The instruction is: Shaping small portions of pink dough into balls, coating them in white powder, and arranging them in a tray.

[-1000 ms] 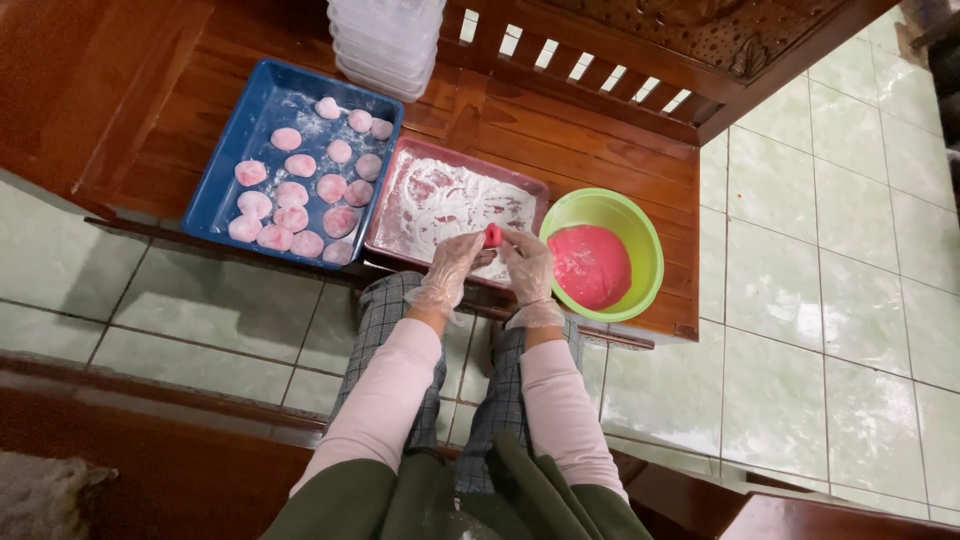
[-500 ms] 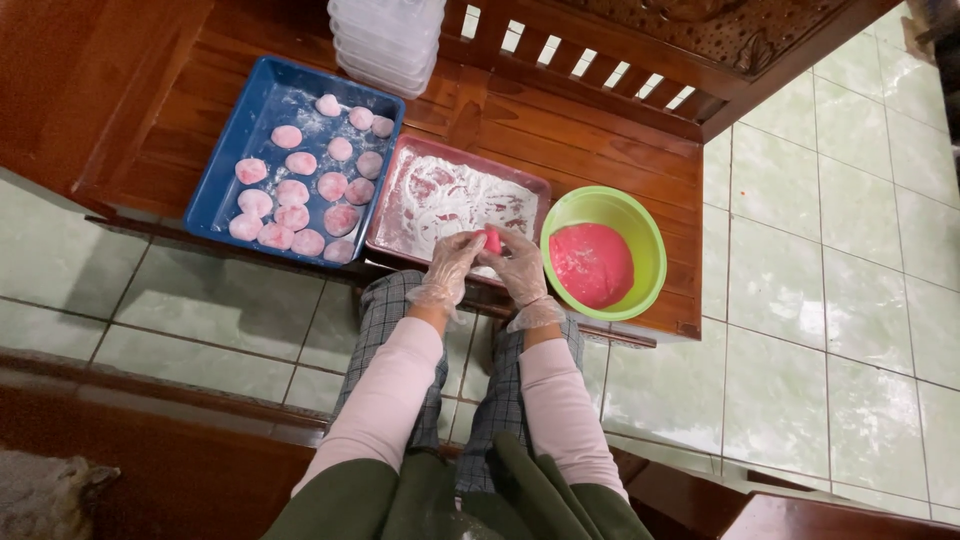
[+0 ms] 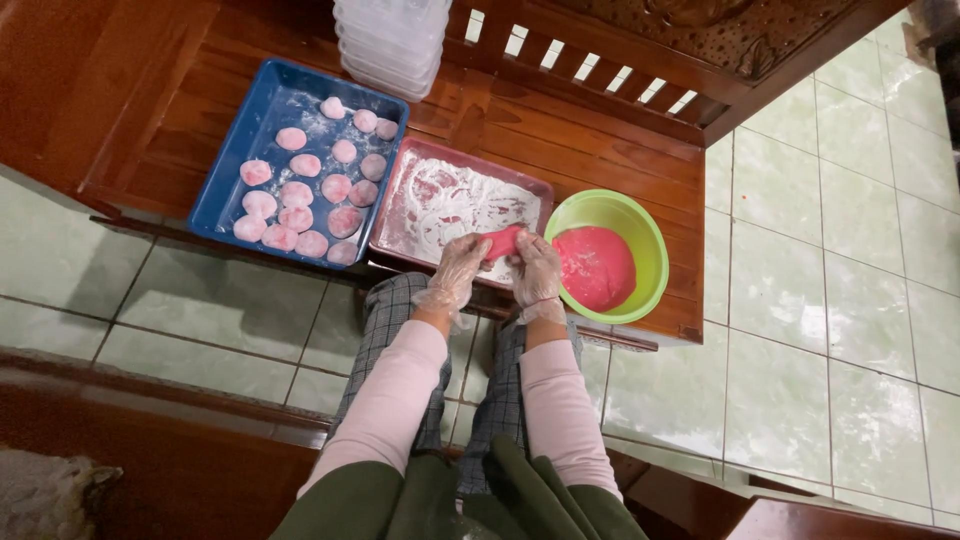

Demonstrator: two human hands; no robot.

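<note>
Both my hands wear clear plastic gloves and hold one small piece of pink dough between them. My left hand grips its left side and my right hand its right side, over the near edge of a red tray dusted with white flour. A green bowl to the right holds a mass of pink dough. To the left, a blue tray carries several floured pink balls.
The trays and bowl rest on a low wooden bench with a slatted back. A stack of clear plastic containers stands behind the trays. Green floor tiles surround the bench. My knees in checked trousers are below my hands.
The pink piece between my hands has been stretched flatter and wider. My hands stay over the near edge of the red tray.
</note>
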